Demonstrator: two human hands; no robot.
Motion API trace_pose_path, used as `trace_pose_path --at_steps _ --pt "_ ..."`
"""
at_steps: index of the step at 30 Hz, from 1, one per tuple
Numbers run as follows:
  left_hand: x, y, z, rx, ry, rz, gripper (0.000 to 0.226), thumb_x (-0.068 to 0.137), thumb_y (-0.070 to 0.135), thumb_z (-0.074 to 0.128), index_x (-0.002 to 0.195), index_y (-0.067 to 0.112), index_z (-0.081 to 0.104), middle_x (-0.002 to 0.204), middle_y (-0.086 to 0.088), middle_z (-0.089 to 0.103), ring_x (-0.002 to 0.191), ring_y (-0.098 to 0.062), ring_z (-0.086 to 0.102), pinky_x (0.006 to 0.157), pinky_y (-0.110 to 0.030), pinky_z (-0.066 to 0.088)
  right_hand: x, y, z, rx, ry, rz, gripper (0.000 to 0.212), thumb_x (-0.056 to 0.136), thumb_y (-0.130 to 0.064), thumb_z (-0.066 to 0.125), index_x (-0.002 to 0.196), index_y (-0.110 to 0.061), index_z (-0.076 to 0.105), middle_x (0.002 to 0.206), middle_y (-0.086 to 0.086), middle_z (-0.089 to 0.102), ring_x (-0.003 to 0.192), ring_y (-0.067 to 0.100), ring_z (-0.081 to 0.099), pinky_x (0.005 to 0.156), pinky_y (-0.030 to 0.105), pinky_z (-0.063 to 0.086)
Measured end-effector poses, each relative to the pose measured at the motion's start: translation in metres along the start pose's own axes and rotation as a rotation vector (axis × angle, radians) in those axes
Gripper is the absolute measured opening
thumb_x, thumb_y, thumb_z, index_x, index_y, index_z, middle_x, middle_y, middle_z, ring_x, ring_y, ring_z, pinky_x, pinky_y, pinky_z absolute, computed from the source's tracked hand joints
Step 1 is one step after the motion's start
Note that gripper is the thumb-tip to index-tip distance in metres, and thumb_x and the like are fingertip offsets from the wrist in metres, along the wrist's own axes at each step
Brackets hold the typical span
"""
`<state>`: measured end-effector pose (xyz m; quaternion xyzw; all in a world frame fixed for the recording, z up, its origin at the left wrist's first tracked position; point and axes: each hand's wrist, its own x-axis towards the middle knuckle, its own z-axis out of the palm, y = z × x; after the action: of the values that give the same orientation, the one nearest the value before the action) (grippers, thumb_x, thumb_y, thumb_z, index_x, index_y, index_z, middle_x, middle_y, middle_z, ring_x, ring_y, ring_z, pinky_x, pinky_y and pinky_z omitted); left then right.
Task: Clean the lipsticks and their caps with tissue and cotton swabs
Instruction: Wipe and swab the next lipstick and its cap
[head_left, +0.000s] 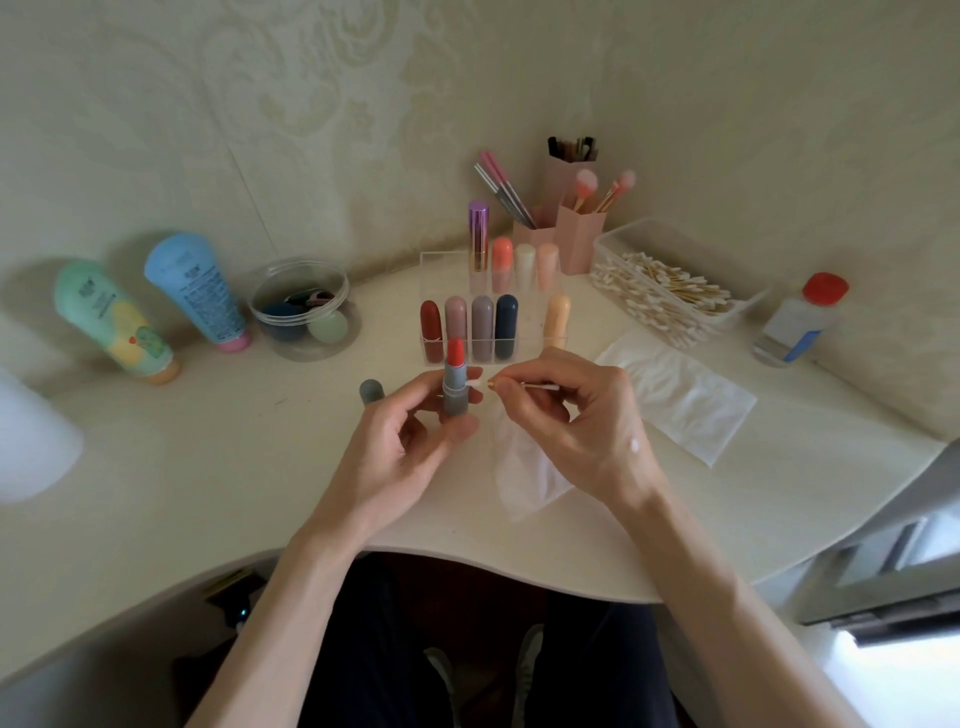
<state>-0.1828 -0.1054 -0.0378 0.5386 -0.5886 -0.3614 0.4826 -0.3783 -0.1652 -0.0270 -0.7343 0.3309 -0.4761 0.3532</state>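
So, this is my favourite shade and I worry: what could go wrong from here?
The lipstick in the left hand is wound out, and the cotton swab in the right hand points at its tube just below the colour; a slip could gouge it. The grey cap stands loose beside the left hand and could be knocked over.

A home dressing table (208, 467) against a patterned papered wall (311, 104) — a clear lipstick organiser (431, 265), pink brush holders (579, 234), lotion tubes (197, 286) and a tub of cotton swabs (665, 296).
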Motion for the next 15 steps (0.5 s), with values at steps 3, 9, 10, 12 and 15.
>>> trace_pose_path --at_steps 3,9,10,12,15 --pt "0.0002 -0.0016 0.0008 0.021 0.071 0.024 0.023 0.086 0.025 0.079 0.108 0.021 0.078 0.096 0.008 0.077 0.068 -0.003 0.052 0.063 -0.019 0.041 -0.0012 0.0004 -0.0001 -0.025 -0.021 -0.019 0.010 0.094 -0.004 0.076 0.094 -0.012 0.082 0.071 -0.014 0.060 0.062 0.008 0.048 0.060 0.021 0.038" --pt "-0.0005 0.0032 0.0032 -0.066 0.066 -0.012 0.026 0.089 0.012 0.078 0.112 0.020 0.069 0.099 0.005 0.080 0.092 -0.019 0.071 0.080 -0.051 0.049 -0.0009 0.0004 -0.0003 -0.033 -0.009 -0.026 0.010 0.093 -0.004 0.077 0.092 -0.013 0.081 0.072 -0.011 0.062 0.062 0.009 0.049 0.059 0.020 0.038" --pt "-0.0005 0.0041 0.0038 -0.082 0.071 -0.019 0.026 0.089 0.012 0.078 0.111 0.016 0.066 0.099 0.004 0.080 0.095 -0.022 0.072 0.084 -0.055 0.048 -0.0009 -0.0002 -0.0008 -0.025 -0.006 -0.025 0.010 0.093 -0.004 0.077 0.091 -0.013 0.081 0.072 -0.008 0.062 0.062 0.009 0.049 0.059 0.021 0.038" --pt "-0.0004 0.0041 0.0043 -0.101 0.072 -0.038 0.024 0.089 0.012 0.077 0.107 0.010 0.062 0.099 0.004 0.081 0.091 -0.018 0.072 0.080 -0.054 0.046 -0.0016 -0.0023 -0.0010 -0.011 -0.015 -0.025 0.011 0.092 -0.004 0.078 0.090 -0.014 0.081 0.071 -0.005 0.062 0.061 0.009 0.048 0.058 0.024 0.038" --pt "-0.0006 0.0038 0.0039 -0.098 0.072 -0.044 0.022 0.087 0.018 0.077 0.103 0.012 0.062 0.098 0.007 0.081 0.082 -0.008 0.069 0.074 -0.044 0.042 -0.0024 -0.0044 -0.0003 0.006 -0.048 -0.025 0.013 0.092 -0.004 0.078 0.091 -0.017 0.082 0.070 -0.010 0.061 0.061 0.009 0.049 0.057 0.025 0.039"
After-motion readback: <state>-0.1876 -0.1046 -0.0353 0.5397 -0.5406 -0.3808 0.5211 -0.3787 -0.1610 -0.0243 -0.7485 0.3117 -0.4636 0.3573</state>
